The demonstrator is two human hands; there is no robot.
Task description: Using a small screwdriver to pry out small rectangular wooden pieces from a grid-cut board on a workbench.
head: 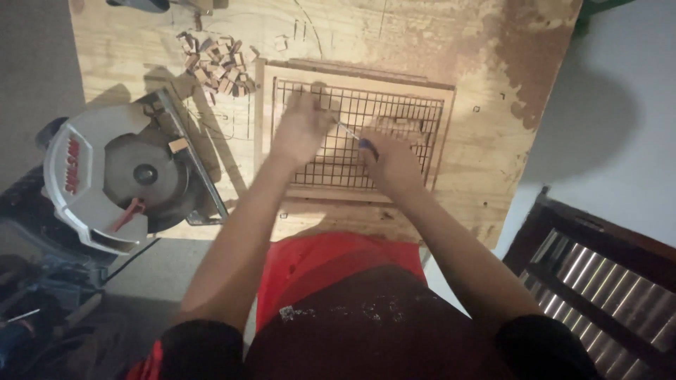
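Pale, rough plywood makes up the work board [465, 63], scuffed and stained brown toward its far right corner, with pencil lines drawn across it. At its left edge lies a circular saw [123, 179] on its side: grey plastic guard, round steel blade, a small red lever. Just beyond it sits a heap of small wood offcuts [218, 63], short blocky pieces tumbled together.

In the middle of the board lies a wooden frame [264, 112] of light, square-edged strips, filled with a dark wire mesh [394, 116] of small even squares. The left hand [301, 127] rests on the mesh near its upper left part, fingers bent down and pressing; it is blurred, so whether it pinches anything I cannot tell. The right hand [391, 163] is clenched around the blue handle of a screwdriver [355, 137], whose thin metal shaft points up and left toward the left hand's fingertips.

The step in hand looks like fastening or prying at the mesh where the tool tip meets it. The next move would seem to call for a steady tip and firm downward hold so the springy wire does not shift.

At far right, off the board, leans a dark slatted panel [598, 274].
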